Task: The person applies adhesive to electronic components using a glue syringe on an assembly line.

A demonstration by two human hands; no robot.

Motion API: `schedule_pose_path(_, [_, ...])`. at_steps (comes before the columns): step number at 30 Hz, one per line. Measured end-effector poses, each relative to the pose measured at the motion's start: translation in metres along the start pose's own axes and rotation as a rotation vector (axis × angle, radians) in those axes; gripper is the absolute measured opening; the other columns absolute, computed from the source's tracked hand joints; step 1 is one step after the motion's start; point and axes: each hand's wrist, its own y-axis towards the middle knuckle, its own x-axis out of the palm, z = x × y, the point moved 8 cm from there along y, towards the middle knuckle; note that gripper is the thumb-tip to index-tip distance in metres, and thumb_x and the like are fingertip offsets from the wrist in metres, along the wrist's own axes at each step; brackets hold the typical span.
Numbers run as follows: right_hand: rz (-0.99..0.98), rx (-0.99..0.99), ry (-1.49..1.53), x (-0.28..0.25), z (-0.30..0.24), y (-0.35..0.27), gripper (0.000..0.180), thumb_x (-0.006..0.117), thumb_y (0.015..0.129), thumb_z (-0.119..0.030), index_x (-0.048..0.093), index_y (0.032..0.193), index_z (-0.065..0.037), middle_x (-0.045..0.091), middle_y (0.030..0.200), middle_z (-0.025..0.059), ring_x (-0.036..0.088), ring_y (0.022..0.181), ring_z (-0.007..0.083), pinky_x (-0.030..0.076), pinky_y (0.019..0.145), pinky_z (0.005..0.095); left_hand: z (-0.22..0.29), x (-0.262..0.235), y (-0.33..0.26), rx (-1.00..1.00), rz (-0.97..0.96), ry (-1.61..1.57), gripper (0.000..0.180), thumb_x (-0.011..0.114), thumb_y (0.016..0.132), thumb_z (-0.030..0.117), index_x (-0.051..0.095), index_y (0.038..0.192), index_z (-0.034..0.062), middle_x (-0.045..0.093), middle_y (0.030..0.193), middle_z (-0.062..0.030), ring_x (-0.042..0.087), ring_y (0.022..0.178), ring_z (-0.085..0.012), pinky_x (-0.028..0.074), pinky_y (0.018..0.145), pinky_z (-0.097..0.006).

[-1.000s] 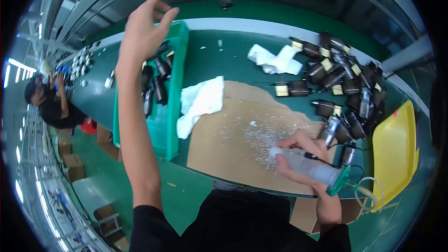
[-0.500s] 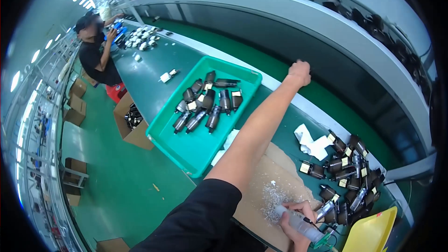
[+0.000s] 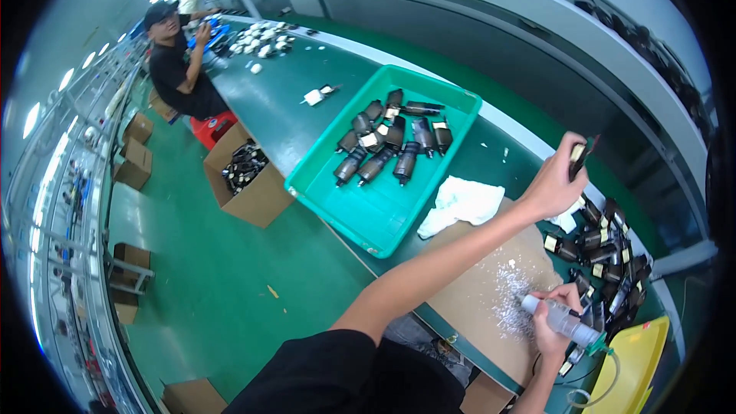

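My left hand [image 3: 558,178] is raised over the far side of the bench, its fingers closed on a dark part with a pale label [image 3: 578,159]. That part is partly hidden by the fingers. In my right hand [image 3: 556,320] is a clear dispensing syringe [image 3: 563,322] with a pale tip and a green cap joined to a tube. Its tip is just above the brown cardboard sheet [image 3: 468,280], beside a scatter of small shiny bits [image 3: 510,299]. A heap of dark cylindrical parts with pale labels [image 3: 606,249] lies right of both hands.
A green tray [image 3: 337,211] holds several dark cylindrical parts. White cloth [image 3: 464,203] lies between tray and cardboard. A yellow tray [image 3: 632,360] stands at lower right. White parts [image 3: 261,40] are piled farther along the bench, near a seated person [image 3: 180,69]. A carton [image 3: 257,195] stands on the floor.
My left hand has moved right and nearer the heap, and a dark part now shows in it. The view has shifted, uncovering the white cloth. My right hand still holds the syringe over the cardboard.
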Motion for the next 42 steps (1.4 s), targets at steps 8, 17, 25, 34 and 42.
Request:
schedule_pose_path(8, [0.063,0.031,-0.328,-0.007,-0.020,0.023,0.024,0.068,0.071,-0.003,0.048,0.083,-0.004,0.066,0.078,0.0102,0.068,0.078,0.0177,0.052,0.069,0.0273,-0.020,0.021,-0.075,-0.701,-0.511,-0.984,0.047,0.035,0.100,0.040,0.040,0.135,0.0084,0.054,0.095,-0.0040,0.054,0.082,-0.0141,0.048,0.075,-0.031])
schedule_pose_path(17, [0.402,-0.260,0.249,-0.049,-0.094,0.021,0.041,0.068,0.074,-0.007,0.032,0.094,-0.002,0.066,0.078,0.0185,0.069,0.081,0.0250,0.054,0.070,0.0266,-0.027,0.035,-0.101,-0.734,-0.617,-0.844,0.076,0.069,0.081,0.044,0.039,0.133,-0.0027,0.052,0.120,-0.0123,0.055,0.100,-0.0210,0.048,0.082,-0.035])
schedule_pose_path(25, [0.376,-0.279,-0.003,-0.039,-0.087,0.028,0.045,0.068,0.078,-0.025,0.031,0.093,-0.003,0.066,0.081,0.0232,0.067,0.074,0.0217,0.052,0.068,0.0246,-0.031,0.035,-0.102,-0.670,-0.735,-0.913,0.068,0.070,0.082,0.039,0.047,0.127,-0.0057,0.062,0.103,-0.0112,0.053,0.076,-0.0144,0.043,0.069,-0.027])
schedule_pose_path(34, [0.305,-0.329,-0.006,-0.035,-0.092,0.025,0.040,0.066,0.076,-0.013,0.032,0.093,-0.001,0.065,0.082,0.0199,0.069,0.078,0.0239,0.055,0.073,0.0268,-0.035,0.032,-0.107,-0.643,-0.707,-0.791,0.079,0.077,0.073,0.043,0.049,0.131,-0.0014,0.049,0.132,-0.0242,0.052,0.095,-0.0156,0.041,0.088,-0.031])
schedule_pose_path(42, [0.288,-0.278,0.004,-0.038,-0.087,0.022,0.039,0.066,0.074,-0.009,0.033,0.092,-0.001,0.066,0.083,0.0222,0.069,0.083,0.0283,0.056,0.078,0.0348,-0.030,0.033,-0.106,-0.574,-0.791,-0.828,0.067,0.076,0.077,0.032,0.050,0.133,0.0057,0.051,0.133,-0.0184,0.057,0.100,-0.0183,0.049,0.079,-0.029])
